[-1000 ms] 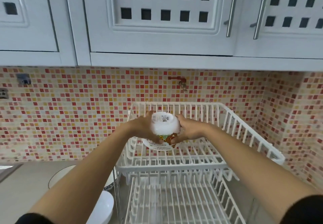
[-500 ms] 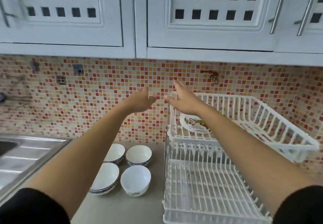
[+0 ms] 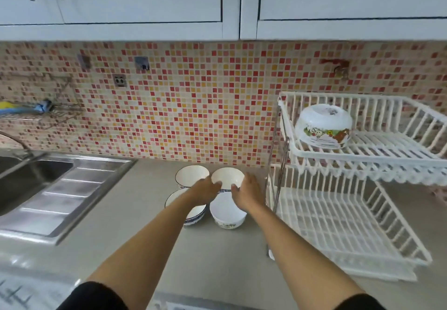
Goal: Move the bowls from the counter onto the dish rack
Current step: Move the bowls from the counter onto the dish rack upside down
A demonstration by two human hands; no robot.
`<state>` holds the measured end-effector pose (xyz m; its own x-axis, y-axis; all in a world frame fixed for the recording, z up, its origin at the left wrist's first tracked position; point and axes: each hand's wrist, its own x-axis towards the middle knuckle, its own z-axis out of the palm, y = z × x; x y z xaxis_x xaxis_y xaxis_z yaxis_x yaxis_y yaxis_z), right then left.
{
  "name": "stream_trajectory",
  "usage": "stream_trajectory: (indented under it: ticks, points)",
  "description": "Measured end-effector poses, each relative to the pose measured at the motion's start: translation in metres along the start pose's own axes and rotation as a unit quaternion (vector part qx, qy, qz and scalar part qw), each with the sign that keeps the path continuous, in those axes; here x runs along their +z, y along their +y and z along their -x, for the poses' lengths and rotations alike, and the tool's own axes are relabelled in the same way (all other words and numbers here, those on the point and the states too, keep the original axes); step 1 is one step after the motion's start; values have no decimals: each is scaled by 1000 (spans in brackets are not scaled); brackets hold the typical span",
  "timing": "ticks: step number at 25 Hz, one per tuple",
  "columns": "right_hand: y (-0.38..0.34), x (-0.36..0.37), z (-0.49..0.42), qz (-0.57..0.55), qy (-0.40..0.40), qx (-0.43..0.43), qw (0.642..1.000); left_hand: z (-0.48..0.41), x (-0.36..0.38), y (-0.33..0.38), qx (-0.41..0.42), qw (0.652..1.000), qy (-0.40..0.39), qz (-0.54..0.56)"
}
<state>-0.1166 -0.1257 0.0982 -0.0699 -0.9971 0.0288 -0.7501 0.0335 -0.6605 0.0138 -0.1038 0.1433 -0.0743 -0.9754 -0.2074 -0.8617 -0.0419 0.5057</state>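
Observation:
Four white bowls stand grouped on the grey counter. My left hand (image 3: 205, 190) and my right hand (image 3: 246, 192) reach down on either side of the back right bowl (image 3: 227, 176), fingers apart at its near rim; the bowl still rests on the counter. Beside it are the back left bowl (image 3: 192, 176), the front right bowl (image 3: 227, 214) and the blue-rimmed front left bowl (image 3: 193, 214), partly hidden under my left wrist. A white cartoon-printed bowl (image 3: 324, 125) lies upside down on the upper tier of the white two-tier dish rack (image 3: 362, 158) at the right.
The rack's lower tier (image 3: 338, 225) holds nothing. A steel sink (image 3: 29, 176) with a ribbed drainboard (image 3: 63, 200) lies at the left. A blue and yellow brush (image 3: 24, 110) rests on a wire wall shelf. White wall cupboards (image 3: 145, 0) hang above the mosaic tiles.
Both hands let go of the cartoon-printed bowl on the upper tier, then swung left and down to the back right bowl on the counter. My view turned left.

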Motion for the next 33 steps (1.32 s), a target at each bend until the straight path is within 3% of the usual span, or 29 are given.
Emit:
stream_trajectory:
  ticks: [7, 12, 19, 26, 29, 33]
  points:
    - [71, 68, -38, 54, -44, 104, 992, -57, 104, -46, -117, 985, 7, 130]
    - [99, 106, -76, 13, -55, 180, 982, -101, 132, -59, -230, 948, 28, 217]
    - [119, 120, -63, -11, -24, 165, 986, -116, 147, -60, -275, 912, 74, 296]
    - [90, 89, -8, -157, 48, 180, 970, -55, 126, -74, -214, 872, 104, 427]
    - [61, 63, 23, -242, 29, 151, 958, -19, 107, -84, -187, 872, 110, 438]
    - [13, 19, 71, -397, -44, 35, 916, 22, 61, -81, -98, 851, 157, 492]
